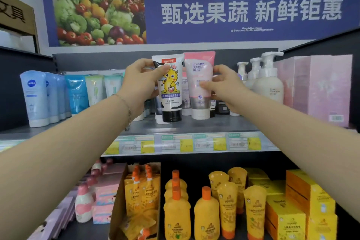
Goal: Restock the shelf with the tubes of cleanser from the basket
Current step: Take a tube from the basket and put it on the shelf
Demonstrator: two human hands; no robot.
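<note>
My left hand (141, 82) grips a white cleanser tube (171, 91) with a yellow cartoon figure and a black cap, held cap-down at the front of the upper shelf (194, 125). My right hand (224, 85) grips a pink and white cleanser tube (199, 76) with a white cap, upright right beside the first tube. Both tubes stand in front of a row of other tubes partly hidden behind them. The basket is not in view.
Blue and pale tubes (37, 97) stand on the shelf's left, white pump bottles (267, 82) and pink boxes (323, 87) on its right. Price labels (187, 143) line the shelf edge. Orange bottles (177, 214) and boxes fill the lower shelf.
</note>
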